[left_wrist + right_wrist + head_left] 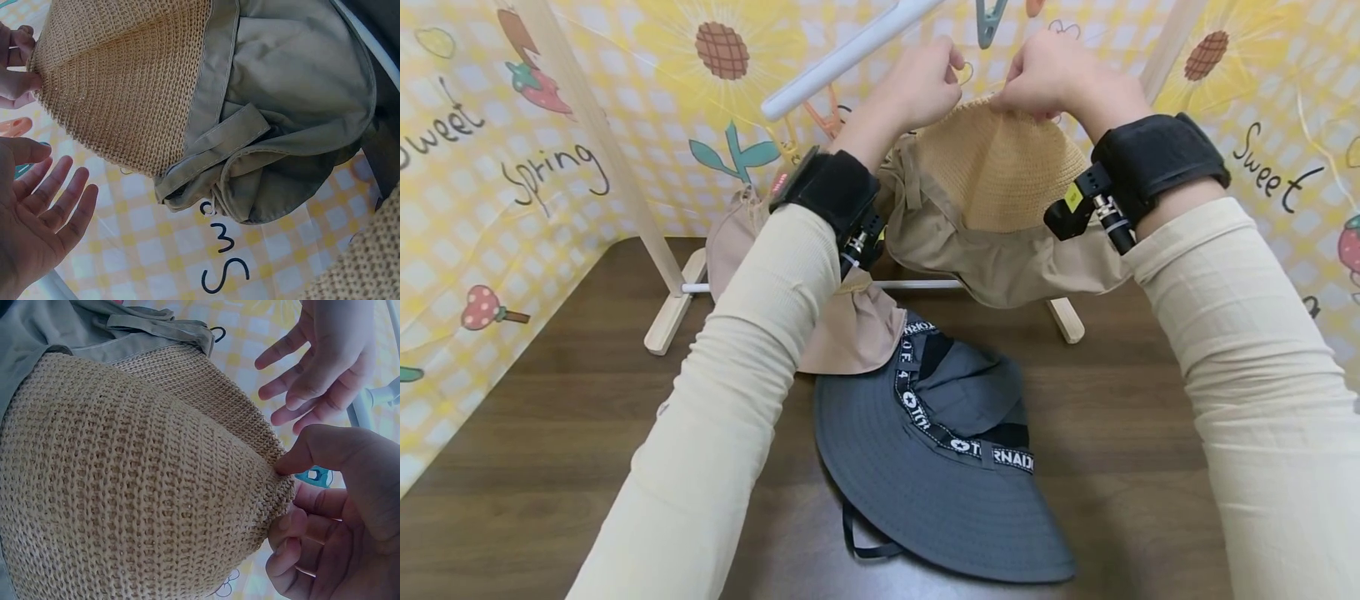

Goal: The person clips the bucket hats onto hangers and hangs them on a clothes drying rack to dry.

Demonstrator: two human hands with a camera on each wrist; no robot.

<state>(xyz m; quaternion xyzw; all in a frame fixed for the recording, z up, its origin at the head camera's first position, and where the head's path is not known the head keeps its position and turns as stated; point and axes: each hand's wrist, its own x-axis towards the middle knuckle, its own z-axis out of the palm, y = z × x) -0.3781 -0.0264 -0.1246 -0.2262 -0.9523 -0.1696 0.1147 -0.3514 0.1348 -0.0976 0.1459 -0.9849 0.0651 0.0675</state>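
Note:
My right hand [1048, 75] pinches the crown of a straw sun hat [1007, 171] between thumb and fingers. The hat hangs from that grip, its knitted crown [125, 469] up and its khaki cloth brim [294, 75] drooping below. Beside the hat's edge, my left hand [47, 219] has its fingers extended and apart from the weave, holding nothing. A grey-green clothespin [990, 21] hangs just above the two hands. Behind my left forearm is a pinkish hat [857, 329], partly hidden.
A dark grey wide-brimmed hat [925, 500] with a lettered band lies on the brown wooden table [535, 467]. A white rod [850, 58] crosses above my left wrist. Wooden posts [591, 125] on feet frame the rack, backed by a yellow checked cloth [445, 275].

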